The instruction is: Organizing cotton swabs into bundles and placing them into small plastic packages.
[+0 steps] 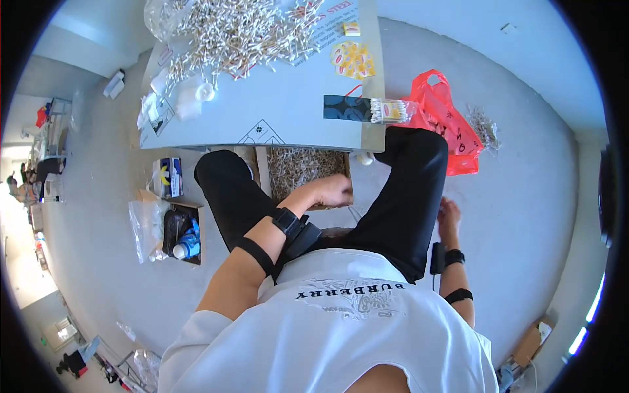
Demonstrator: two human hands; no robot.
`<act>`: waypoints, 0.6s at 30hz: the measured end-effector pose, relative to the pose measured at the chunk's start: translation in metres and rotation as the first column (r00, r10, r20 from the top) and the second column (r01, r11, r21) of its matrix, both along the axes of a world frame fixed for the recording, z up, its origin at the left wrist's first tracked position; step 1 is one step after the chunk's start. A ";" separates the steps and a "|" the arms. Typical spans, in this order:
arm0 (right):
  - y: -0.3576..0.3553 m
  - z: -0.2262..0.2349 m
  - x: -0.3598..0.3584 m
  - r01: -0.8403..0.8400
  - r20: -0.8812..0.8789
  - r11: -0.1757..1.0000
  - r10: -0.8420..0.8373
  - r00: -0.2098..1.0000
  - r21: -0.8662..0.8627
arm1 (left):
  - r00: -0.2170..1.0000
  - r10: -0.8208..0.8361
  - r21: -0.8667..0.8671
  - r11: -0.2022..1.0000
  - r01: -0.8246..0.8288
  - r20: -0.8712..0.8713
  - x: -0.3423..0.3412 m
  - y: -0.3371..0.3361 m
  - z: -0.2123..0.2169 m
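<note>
My left hand is between my knees, over the near right corner of a cardboard box of loose cotton swabs. Its fingers are curled together, and what they hold, if anything, is hidden. Low beside my right thigh is my right hand, its fingers bent in; whatever they hold is too small to make out. On the table ahead lies a big heap of cotton swabs. A clear packet of cotton swabs rests at the table's right edge, sticking out past it.
Small yellow labels lie on the table's right side, clear plastic bags on its left. A red plastic bag stands on the floor at right, loose swabs behind it. At left, a carton holds a blue bottle.
</note>
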State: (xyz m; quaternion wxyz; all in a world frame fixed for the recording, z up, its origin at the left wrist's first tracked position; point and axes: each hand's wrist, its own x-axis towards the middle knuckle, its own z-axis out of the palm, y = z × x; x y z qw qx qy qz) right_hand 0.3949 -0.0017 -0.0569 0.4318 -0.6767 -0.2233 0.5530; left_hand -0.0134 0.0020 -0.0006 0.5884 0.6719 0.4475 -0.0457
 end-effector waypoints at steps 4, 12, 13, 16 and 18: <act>0.052 0.077 -0.046 0.030 0.283 0.915 -0.155 0.946 0.401 | 0.916 0.401 0.312 0.868 -0.386 0.019 -0.004 0.011 0.011; 0.105 0.142 -0.167 -0.252 0.152 0.745 0.201 0.968 0.618 | 0.845 -0.535 -0.027 0.845 0.534 -0.030 0.006 -0.004 -0.017; 0.109 0.138 -0.169 -0.079 0.111 0.750 0.007 0.994 0.657 | 0.863 -0.505 -0.209 0.841 0.499 0.030 0.001 -0.025 -0.045; 0.105 0.108 -0.131 0.223 0.157 0.778 -0.379 0.912 0.587 | 0.901 -0.411 -0.383 0.817 0.431 0.138 -0.002 -0.045 -0.070; 0.081 0.059 -0.088 0.173 0.319 0.934 -0.275 0.907 0.314 | 0.959 -0.224 -0.600 0.748 0.282 0.172 -0.008 -0.051 -0.068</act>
